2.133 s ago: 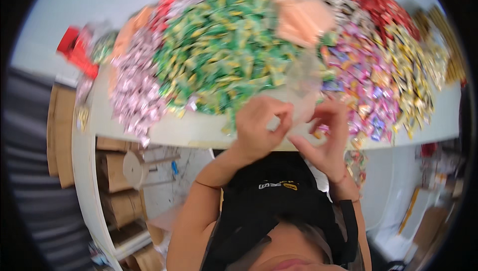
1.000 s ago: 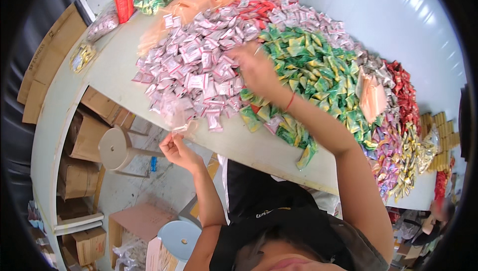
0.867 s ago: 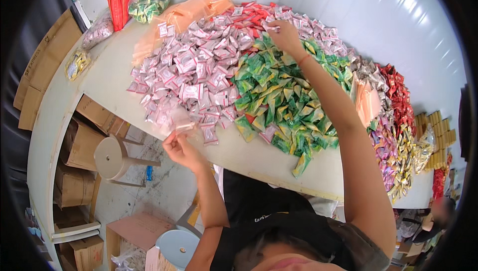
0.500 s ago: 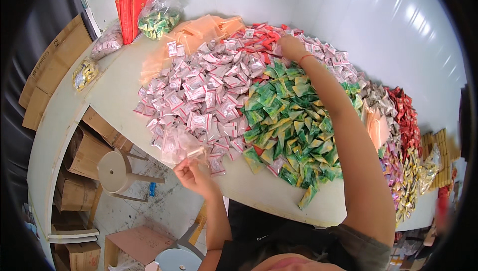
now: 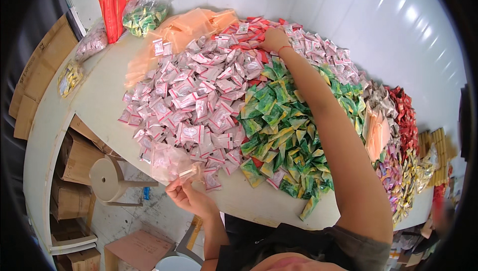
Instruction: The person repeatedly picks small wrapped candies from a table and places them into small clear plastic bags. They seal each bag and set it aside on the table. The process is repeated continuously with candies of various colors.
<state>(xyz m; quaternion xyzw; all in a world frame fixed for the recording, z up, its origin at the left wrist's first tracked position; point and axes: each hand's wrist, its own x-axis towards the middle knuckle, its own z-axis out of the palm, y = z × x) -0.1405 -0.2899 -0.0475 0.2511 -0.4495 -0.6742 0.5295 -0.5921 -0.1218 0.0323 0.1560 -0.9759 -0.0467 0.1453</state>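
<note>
Pinching the near end of the clear bag (image 5: 168, 159) in your left hand (image 5: 191, 199), you are holding it forward-left by the table (image 5: 240, 205) edge; farther back, your right hand (image 5: 275, 40) is lying among red packets (image 5: 253, 36), its grip impossible to tell.

Right hand (image 5: 275, 40): fingertips hidden at the red packets (image 5: 253, 37); whether an item is gripped cannot be determined. Blue stool (image 5: 178, 264): cut off by the lower edge. Lower-left carton (image 5: 83, 260): likewise cropped. Reddish shape (image 5: 439, 208), far right: blurred; type not identifiable.
</note>
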